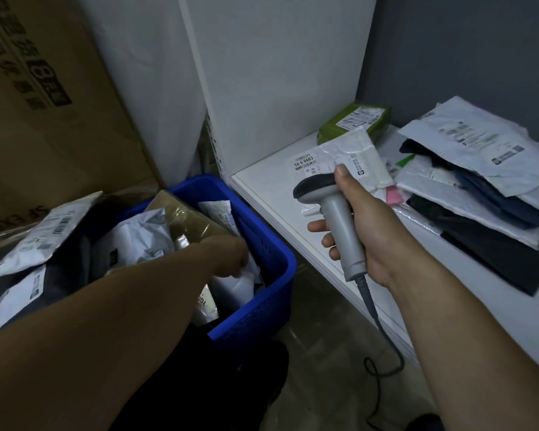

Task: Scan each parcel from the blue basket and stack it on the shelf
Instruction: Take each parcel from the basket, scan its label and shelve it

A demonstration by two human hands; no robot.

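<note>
The blue basket (271,269) stands on the floor at lower centre, filled with several parcels, among them a brown taped box (187,222) and white mailers. My left hand (231,255) reaches down into it, fingers curled around a white parcel (240,283). My right hand (358,225) grips a grey handheld scanner (333,213) above the white shelf (262,178), its head pointing left. On the shelf lie a white bubble mailer (349,157), a green parcel (352,121) and a pile of white and dark mailers (479,181).
A large cardboard box (44,104) leans at the left, with more white mailers (41,234) in front of it. The scanner's cable (383,353) trails down to the floor. A white upright panel (277,73) bounds the shelf on its left.
</note>
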